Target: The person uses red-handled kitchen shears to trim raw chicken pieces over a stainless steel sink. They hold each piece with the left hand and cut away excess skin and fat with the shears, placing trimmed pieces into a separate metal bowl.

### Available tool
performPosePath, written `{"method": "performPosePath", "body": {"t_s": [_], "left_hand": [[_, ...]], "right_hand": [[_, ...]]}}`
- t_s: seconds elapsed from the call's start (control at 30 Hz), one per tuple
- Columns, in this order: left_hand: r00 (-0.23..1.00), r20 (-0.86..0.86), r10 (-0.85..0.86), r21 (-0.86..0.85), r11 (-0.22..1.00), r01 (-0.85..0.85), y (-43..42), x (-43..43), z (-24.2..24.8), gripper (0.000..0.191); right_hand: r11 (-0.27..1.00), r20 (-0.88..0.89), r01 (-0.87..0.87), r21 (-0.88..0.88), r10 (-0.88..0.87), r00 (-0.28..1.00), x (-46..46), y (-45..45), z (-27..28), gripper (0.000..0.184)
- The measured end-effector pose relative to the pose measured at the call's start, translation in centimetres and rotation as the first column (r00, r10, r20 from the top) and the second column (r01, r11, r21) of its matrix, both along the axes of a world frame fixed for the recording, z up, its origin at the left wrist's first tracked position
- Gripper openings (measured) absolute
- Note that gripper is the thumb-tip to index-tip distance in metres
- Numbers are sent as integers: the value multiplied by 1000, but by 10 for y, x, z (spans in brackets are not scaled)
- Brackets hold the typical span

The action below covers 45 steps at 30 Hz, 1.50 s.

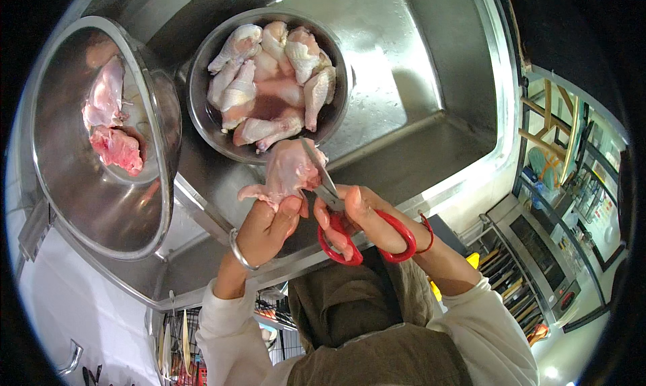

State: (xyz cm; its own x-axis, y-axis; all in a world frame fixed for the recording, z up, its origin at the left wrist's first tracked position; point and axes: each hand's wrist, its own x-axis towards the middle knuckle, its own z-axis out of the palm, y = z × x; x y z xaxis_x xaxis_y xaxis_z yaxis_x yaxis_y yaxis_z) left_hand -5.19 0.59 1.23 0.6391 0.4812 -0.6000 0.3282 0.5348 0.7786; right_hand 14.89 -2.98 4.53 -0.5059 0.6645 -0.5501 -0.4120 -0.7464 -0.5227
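My left hand [270, 232] grips a piece of raw chicken [288, 169] by its lower end, above the front of the sink. In my right hand [373, 217] are scissors with red handles [398, 234], a finger and the thumb through the loops. Their blades [320, 169] lie against the right side of the chicken, where pinkish flesh shows. Just beyond, a round steel bowl [197, 116] holds several raw drumsticks [242, 88] in reddish liquid. To the left a larger steel bowl [160, 204] leans tilted, with two pieces of raw chicken [116, 151] inside.
Both bowls are at a stainless steel double sink [464, 58] with a divider [204, 204] between its basins. A white surface [81, 295] lies at lower left. Off to the right stand a countertop oven [535, 250] and shelves [570, 204] with kitchen goods.
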Motion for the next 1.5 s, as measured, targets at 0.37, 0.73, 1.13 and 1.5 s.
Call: {"method": "performPosePath", "body": {"t_s": [0.37,0.73,1.13,1.5], "left_hand": [[900,-395,-185,493,784,378,-5,4,-6,19],[949,-288,-125,572,772,275,-11,2,-26,13],[963,-266,40,684,712,159,-3,5,-26,18],[970,-237,51,655,746,120,2,7,-15,27]], "right_hand": [[912,-342,-54,-406,-97,935,6,6,-9,77],[895,-178,110,-432,-204,963,-9,12,-9,79],[972,-92,68,-223,-90,992,-11,-1,2,76],[977,-79,53,-207,-71,994,0,-5,19,72]]}}
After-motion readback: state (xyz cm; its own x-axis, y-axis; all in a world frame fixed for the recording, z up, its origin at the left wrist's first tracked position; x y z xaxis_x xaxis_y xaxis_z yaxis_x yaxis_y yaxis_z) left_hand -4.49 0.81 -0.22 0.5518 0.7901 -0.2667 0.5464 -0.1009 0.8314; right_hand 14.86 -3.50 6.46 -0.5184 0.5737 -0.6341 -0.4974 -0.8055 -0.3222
